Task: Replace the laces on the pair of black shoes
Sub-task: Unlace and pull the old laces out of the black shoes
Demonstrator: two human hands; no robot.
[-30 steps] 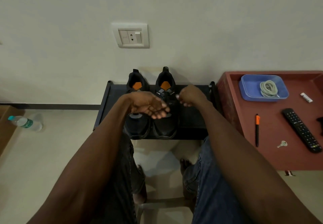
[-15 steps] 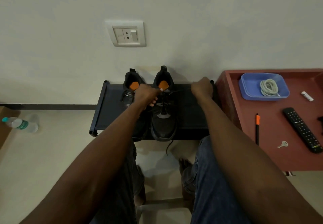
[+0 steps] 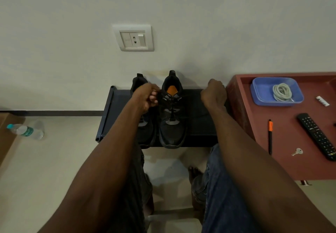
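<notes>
A water bottle [image 3: 25, 131] lies on the floor. On the black rack [image 3: 198, 123], the left hand [image 3: 146, 97] pinches the lace of the two black shoes [image 3: 172, 116]; the right hand [image 3: 214, 94] is curled, its grasp unclear. White laces [image 3: 281, 92] sit in the blue tray [image 3: 260, 94].

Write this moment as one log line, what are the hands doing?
step: unlacing | left hand: pinching lace beside right shoe | right hand: fist pulled out sideways, contents unseen | new laces: in blue tray
</notes>
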